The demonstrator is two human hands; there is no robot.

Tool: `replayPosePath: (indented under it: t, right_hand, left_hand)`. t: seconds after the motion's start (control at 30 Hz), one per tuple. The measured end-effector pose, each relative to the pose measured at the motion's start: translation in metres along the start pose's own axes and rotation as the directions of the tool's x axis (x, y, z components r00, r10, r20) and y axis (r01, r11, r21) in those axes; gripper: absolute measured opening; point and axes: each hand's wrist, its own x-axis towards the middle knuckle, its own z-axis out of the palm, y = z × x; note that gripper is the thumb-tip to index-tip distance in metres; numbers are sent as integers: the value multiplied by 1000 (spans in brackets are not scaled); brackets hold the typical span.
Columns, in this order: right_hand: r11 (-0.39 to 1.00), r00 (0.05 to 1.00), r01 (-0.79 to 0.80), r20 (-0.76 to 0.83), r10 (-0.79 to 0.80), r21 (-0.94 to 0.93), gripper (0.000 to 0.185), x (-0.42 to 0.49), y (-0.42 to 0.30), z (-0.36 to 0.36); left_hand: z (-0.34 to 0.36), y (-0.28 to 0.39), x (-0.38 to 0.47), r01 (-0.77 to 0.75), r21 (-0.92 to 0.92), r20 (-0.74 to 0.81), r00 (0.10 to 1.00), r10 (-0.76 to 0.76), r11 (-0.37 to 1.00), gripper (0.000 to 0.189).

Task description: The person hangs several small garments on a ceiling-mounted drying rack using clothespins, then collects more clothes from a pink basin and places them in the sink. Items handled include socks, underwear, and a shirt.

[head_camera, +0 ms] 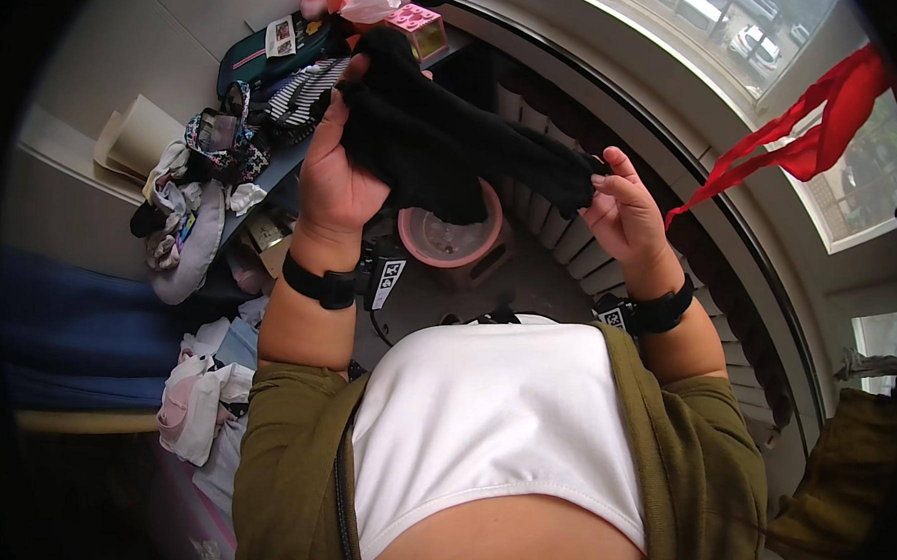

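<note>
A black knitted garment, perhaps socks or tights (440,137), is stretched between my two hands in the upper middle. My left hand (341,163) grips its wider, bunched end, thumb on the near side and some fingers hidden behind the cloth. At the narrower right end, my right hand (624,201) pinches the fabric between thumb and fingers. Beneath the cloth, a pink-rimmed plastic basin (449,257) rests on a stool (487,263), with its far part covered from sight by the garment.
A shelf (261,185) on the left bears a patterned bag (229,143), a dark green case (278,51) and rumpled clothes (170,200). More clothing (207,397) is heaped lower left. Red fabric strips (807,138) hang by the window at right. A white radiator (549,217) lines the wall.
</note>
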Motion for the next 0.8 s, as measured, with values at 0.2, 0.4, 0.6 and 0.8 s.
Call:
replayPosePath:
  t: [0.2, 0.4, 0.6, 0.8]
  right_hand:
    - [940, 943, -328, 16, 331, -94, 13, -9, -2, -7]
    - [999, 983, 38, 181, -38, 1, 14, -22, -29, 11]
    - [956, 956, 204, 252, -148, -212, 13, -6, -62, 30]
    - [696, 999, -36, -14, 37, -717, 25, 17, -62, 22]
  left_hand:
    - [12, -11, 5, 13, -33, 93, 996, -10, 999, 38]
    - [9, -5, 6, 87, 26, 233, 968, -91, 996, 39]
    - [-15, -5, 11, 190, 64, -7, 982, -190, 980, 27]
    - [-24, -8, 20, 114, 608, -126, 991, -47, 786, 22]
